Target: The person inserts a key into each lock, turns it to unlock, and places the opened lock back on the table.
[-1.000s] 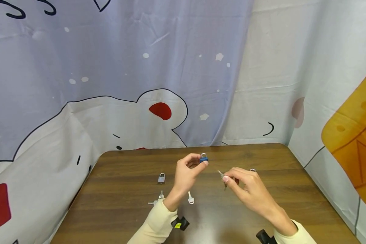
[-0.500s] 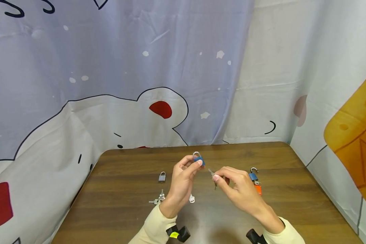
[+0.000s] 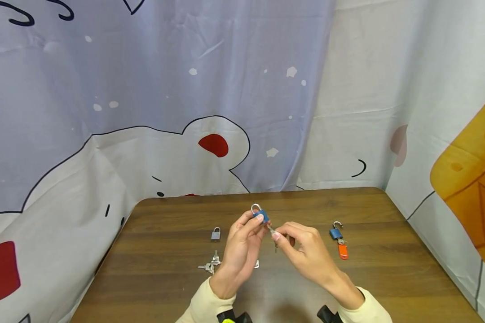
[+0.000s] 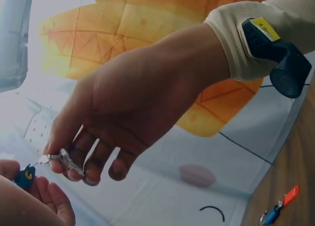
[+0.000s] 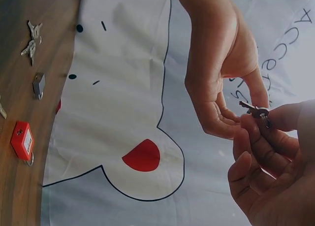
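Note:
In the head view my left hand (image 3: 239, 253) holds a small blue padlock (image 3: 261, 216) by its body, tilted, with the shackle up and to the left. My right hand (image 3: 307, 249) pinches a key (image 3: 271, 229) between thumb and fingers, and another key hangs below it. The held key's tip is at the padlock's underside; whether it is inside the keyhole I cannot tell. The left wrist view shows the padlock's brass keyhole (image 4: 29, 176) facing the keys on a ring (image 4: 64, 158). Seen from the right wrist, the left hand's fingers hide the padlock.
On the wooden table (image 3: 165, 291) lie a grey padlock (image 3: 215, 234) and loose keys (image 3: 211, 264) at left. A blue padlock (image 3: 336, 233) with raised shackle and orange tag (image 3: 342, 251) lies at right. The right wrist view also shows a red padlock (image 5: 22, 141).
My right hand has moved left, bringing the key from a gap away up to the padlock. The padlock has come lower and tilted. The orange-tagged padlock has come into sight.

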`<state>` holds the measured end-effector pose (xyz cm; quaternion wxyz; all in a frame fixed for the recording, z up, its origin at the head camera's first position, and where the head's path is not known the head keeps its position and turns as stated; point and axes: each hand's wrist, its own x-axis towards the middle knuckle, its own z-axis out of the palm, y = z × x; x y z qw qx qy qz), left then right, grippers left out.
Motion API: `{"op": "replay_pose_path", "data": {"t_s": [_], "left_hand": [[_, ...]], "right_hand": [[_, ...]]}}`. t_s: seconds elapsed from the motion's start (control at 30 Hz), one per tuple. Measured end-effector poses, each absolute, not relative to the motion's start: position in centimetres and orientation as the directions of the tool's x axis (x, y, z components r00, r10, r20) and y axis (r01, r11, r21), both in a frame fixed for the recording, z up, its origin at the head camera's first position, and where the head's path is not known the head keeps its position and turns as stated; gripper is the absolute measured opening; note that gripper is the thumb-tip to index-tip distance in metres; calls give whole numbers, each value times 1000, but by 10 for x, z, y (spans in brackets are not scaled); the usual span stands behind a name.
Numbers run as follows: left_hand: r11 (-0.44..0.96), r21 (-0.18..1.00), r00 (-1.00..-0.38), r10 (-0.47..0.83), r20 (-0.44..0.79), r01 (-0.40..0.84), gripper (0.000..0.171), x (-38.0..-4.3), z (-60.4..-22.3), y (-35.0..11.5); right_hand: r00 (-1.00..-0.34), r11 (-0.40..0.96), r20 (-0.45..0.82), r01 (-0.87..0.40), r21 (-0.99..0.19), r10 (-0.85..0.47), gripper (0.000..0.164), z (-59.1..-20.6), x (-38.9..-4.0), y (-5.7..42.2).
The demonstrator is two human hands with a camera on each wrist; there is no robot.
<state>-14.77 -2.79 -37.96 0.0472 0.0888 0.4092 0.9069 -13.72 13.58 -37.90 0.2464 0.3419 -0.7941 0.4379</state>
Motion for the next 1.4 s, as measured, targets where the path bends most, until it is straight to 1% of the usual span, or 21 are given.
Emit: {"op": "replay_pose_path", "data": {"t_s": [0.1, 0.33, 0.47, 0.63, 0.97, 1.17, 1.4], "left_hand": [[-665, 747, -979, 159, 127, -12, 8, -145, -379, -28], [-667, 744, -979, 166, 119, -23, 11, -141, -380, -28], [-673, 739, -979, 164, 120, -22, 11, -139, -380, -28], [-681, 732, -979, 151, 140, -1, 12, -138, -381, -27], [-670, 740, -982, 91, 163, 60, 14, -137, -384, -27], [-660, 749, -986, 77, 148, 61, 13, -135, -386, -27], [-655, 752, -987, 55, 150, 77, 13, -133, -388, -27]], "right_hand": [[-647, 384, 691, -756, -529, -322, 17, -379, -137, 134], [-629, 374, 711, -770, -517, -313, 17, -380, -136, 130], [-635, 380, 707, -765, -520, -310, 18, -381, -137, 129], [-651, 388, 691, -753, -531, -316, 17, -380, -136, 129], [-637, 385, 705, -763, -518, -313, 18, -382, -135, 127], [-621, 375, 723, -775, -508, -304, 18, -382, -134, 126], [-623, 382, 729, -770, -511, -282, 17, -384, -133, 125]]}}
